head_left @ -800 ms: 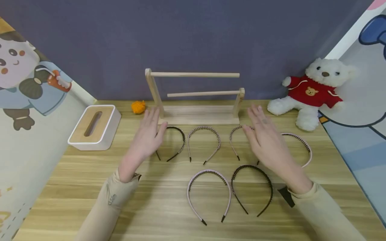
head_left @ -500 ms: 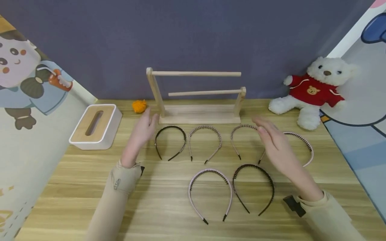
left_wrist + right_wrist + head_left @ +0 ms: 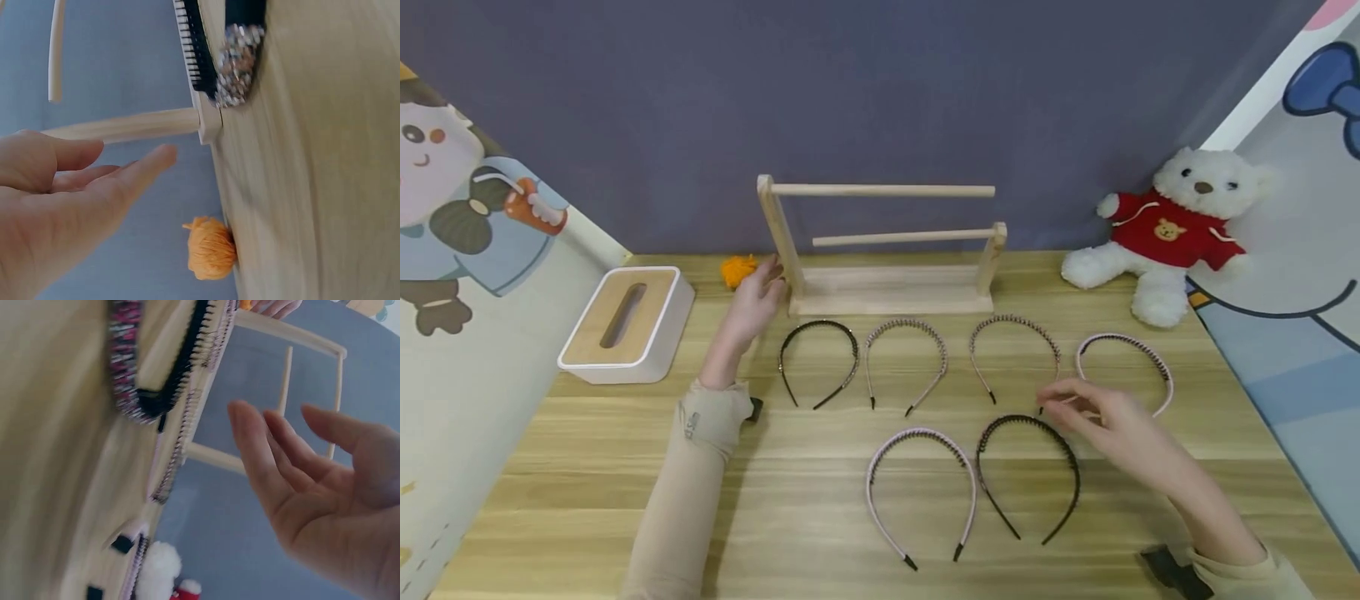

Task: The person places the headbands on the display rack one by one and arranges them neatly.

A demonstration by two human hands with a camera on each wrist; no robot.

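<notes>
My left hand [image 3: 756, 300] is beside the left post of a wooden two-bar rack [image 3: 891, 300], between it and an orange ball of yarn [image 3: 738, 271]. In the left wrist view its fingers are loosely bent with nothing between them. My right hand [image 3: 1108, 425] hovers over the right side of the table, fingers relaxed and holding nothing. It overlaps one tip of a beaded headband [image 3: 1015, 318] in the head view. Below it lies a dark headband [image 3: 1030, 419], and a pale pink headband [image 3: 1157, 362] is partly hidden behind it.
On the table also lie a black headband [image 3: 820, 323], a beaded headband [image 3: 907, 323] and a lilac headband [image 3: 921, 433]. A white tissue box [image 3: 658, 367] with a wooden lid stands at left. A white teddy bear [image 3: 1172, 233] in red sits at back right, against the wall.
My left hand has moved left, away from over the black headband, to beside the rack post. My right hand has drawn back toward the front right, uncovering most of the beaded headband.
</notes>
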